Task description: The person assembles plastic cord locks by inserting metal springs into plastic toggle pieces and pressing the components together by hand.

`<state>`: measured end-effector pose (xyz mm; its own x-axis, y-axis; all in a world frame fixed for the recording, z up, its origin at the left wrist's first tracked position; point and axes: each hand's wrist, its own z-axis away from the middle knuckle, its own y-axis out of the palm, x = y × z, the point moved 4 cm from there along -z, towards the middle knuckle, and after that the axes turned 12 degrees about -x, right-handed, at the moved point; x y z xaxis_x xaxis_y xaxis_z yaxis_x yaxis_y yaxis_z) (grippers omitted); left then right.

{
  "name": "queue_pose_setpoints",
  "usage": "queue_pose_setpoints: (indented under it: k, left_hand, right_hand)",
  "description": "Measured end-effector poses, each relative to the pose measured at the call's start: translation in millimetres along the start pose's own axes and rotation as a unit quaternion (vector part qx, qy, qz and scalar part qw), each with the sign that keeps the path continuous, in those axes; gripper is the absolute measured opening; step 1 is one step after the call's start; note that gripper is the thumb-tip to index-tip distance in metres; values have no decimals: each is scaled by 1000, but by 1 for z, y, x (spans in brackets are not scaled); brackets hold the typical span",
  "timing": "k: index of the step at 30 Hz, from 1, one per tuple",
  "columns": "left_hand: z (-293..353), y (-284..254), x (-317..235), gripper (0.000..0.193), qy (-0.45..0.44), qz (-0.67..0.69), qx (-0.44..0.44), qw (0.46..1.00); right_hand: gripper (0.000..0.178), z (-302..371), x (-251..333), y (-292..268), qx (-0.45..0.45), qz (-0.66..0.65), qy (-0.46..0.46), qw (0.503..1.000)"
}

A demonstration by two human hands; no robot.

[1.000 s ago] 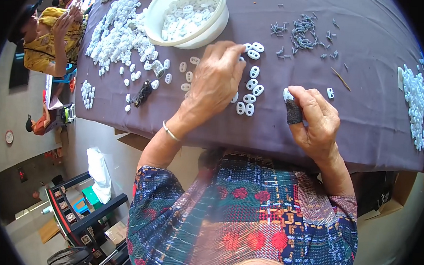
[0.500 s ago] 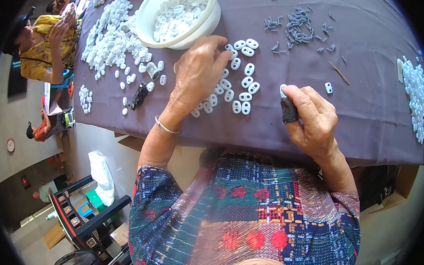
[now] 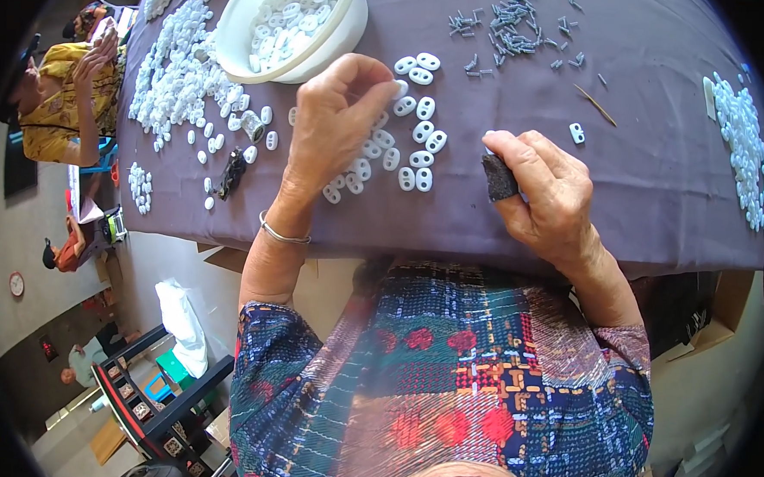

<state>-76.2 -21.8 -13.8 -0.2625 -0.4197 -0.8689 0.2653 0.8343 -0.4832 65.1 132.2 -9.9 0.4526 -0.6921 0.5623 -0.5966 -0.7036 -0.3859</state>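
Observation:
My left hand (image 3: 341, 115) is closed in a pinch, thumb and forefinger gripping a small white oval plastic piece (image 3: 400, 90). Beneath and beside it, several white oval pieces with two holes (image 3: 421, 159) lie loosely on the cloth, some partly hidden by the hand. To the right, my right hand (image 3: 549, 182) is held above the cloth with its fingers closed. A black wrap (image 3: 498, 178) covers one of its fingers. At its fingertips a sliver of something whitish shows, mostly hidden; its kind cannot be made out now.
A white bowl (image 3: 356, 32) of white pieces stands beyond my left hand, beside a large white heap (image 3: 179, 68). Small grey metal pins (image 3: 516, 25) lie at the back. A thin brown stick (image 3: 596, 105), a lone white piece (image 3: 577, 133) and a pale pile (image 3: 743, 145) are rightward.
My left thumb and forefinger have closed on a white oval piece. The whole view has shifted, so the table appears further left and up. My right hand stays closed in much the same place.

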Motion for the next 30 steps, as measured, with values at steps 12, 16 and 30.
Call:
queue_pose_setpoints:
  k: [12,16,30]
  left_hand:
    - [11,-5,-8,10,-51,126,-39,990]
    - [26,1,-8,9,14,96,-26,995]
    - [75,35,-31,15,206,18,-10,978]
  right_hand:
    - [34,-3,-2,-1,-2,13,20,1000]
    - [33,-5,-6,-4,-41,30,29,998]
    - [37,-20,-11,-31,20,117,97,988]
